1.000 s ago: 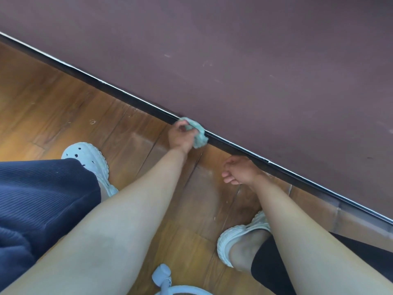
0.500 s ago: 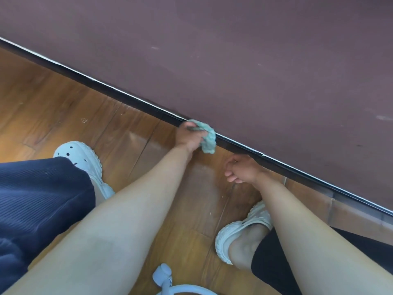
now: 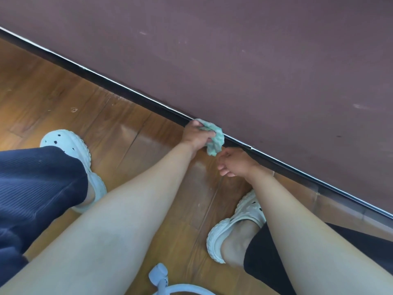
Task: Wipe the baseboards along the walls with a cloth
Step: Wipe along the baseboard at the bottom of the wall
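A dark baseboard [image 3: 119,87] with a thin pale top edge runs diagonally from upper left to lower right under a purple-brown wall [image 3: 255,50]. My left hand [image 3: 196,135] grips a bunched pale green cloth [image 3: 215,139] and holds it against the baseboard. My right hand [image 3: 234,162] hovers just right of the cloth, close to the baseboard, fingers loosely curled and holding nothing.
The wooden floor [image 3: 63,92] has small specks of debris [image 3: 74,110]. My feet in white clogs stand at left [image 3: 70,145] and lower right [image 3: 236,222]. A pale blue hose-like thing [image 3: 163,279] lies at the bottom edge.
My left hand has slid the cloth rightward along the baseboard, closing the gap to my right hand. The right hand has barely moved.
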`<state>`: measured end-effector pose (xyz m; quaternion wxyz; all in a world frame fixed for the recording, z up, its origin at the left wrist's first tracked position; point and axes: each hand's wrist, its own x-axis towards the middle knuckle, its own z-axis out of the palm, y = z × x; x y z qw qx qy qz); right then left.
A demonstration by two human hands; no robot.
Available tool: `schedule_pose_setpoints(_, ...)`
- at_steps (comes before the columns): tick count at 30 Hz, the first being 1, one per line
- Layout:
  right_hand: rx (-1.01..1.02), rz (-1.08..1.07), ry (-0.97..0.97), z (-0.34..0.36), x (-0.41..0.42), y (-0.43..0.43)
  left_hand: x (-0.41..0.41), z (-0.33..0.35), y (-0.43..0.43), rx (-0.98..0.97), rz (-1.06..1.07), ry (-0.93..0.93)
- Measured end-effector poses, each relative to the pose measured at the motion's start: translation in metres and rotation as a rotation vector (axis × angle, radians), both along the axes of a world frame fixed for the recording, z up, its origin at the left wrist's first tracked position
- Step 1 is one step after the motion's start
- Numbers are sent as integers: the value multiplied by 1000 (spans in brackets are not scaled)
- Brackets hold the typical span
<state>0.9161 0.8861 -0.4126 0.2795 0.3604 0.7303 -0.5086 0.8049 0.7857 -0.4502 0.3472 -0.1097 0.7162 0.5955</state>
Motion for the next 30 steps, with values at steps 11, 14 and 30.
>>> schedule_pose_setpoints(11,41,19,36,13,26,14,-25,39,-24,58,409,-43)
schedule_pose_setpoints(14,52,42,40,20,34,12,1,52,-17,104,321,-12)
schedule_pose_setpoints(30,254,105,107,80,66,14,36,82,-34,44,362,-17)
